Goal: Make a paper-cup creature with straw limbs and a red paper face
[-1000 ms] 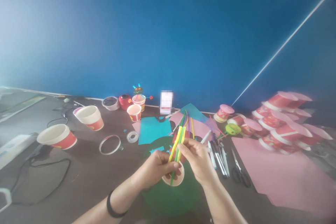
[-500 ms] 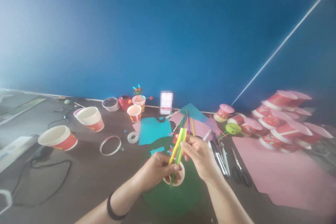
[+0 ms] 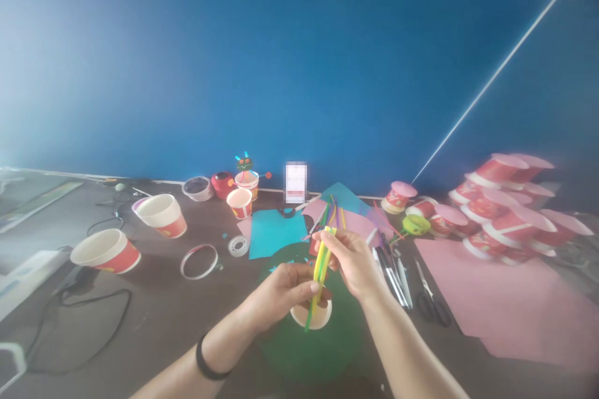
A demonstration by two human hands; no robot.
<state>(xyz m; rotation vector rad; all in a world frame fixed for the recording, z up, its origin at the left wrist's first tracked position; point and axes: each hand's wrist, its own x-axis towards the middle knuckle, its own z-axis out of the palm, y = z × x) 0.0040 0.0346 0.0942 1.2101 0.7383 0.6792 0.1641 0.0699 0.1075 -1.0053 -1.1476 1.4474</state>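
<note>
A bundle of narrow yellow and green strips (image 3: 322, 262) stands nearly upright between my two hands; whether they are paper or straws I cannot tell. My left hand (image 3: 291, 292) pinches the bundle lower down between thumb and fingers. At its top, my right hand (image 3: 349, 259) has thumb and fingertips closed on the strips. Just under my left hand is a paper cup (image 3: 322, 319), its pale inside facing up, partly hidden by the fingers and the strips' lower ends. It stands over a dark green round sheet (image 3: 322, 355).
Paper cups (image 3: 161, 217) and a cut rim ring (image 3: 199, 262) are on the left. Blue paper (image 3: 277, 234) lies beyond my hands. To the right are pens (image 3: 393, 277), scissors (image 3: 433, 302), pink paper (image 3: 505, 305) and stacked red cups (image 3: 505, 212). A cable (image 3: 126, 312) lies left.
The strips, which were fanned apart, are now drawn together into a tighter bundle. My right hand has shifted slightly and its thumb presses nearer their top.
</note>
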